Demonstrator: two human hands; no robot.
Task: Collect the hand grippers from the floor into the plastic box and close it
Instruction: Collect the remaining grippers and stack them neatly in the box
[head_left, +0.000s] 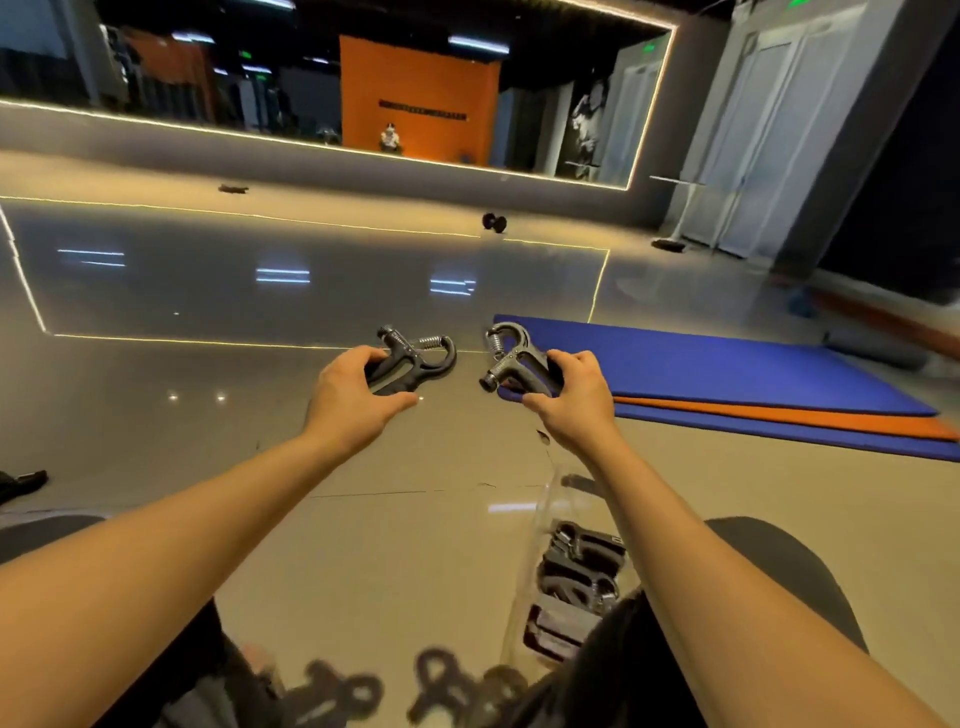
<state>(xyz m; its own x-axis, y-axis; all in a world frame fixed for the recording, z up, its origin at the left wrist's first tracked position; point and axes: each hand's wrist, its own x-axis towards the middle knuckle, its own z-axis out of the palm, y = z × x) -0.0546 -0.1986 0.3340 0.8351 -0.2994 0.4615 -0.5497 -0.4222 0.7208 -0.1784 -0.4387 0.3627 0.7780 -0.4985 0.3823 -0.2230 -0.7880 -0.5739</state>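
Gripping left: left hand (353, 400) curls round a black hand gripper (415, 358) on the glossy floor (208, 291), with open floor beyond.
Loose grippers (332, 696): blurred, at the bottom edge.
Right hand (571, 400): clasps a second hand gripper (511, 358) at the mat corner.
Plastic box (550, 519): clear, under the right forearm, stored grippers (582, 566) inside.
Blue mat (727, 369): bounds the right side.
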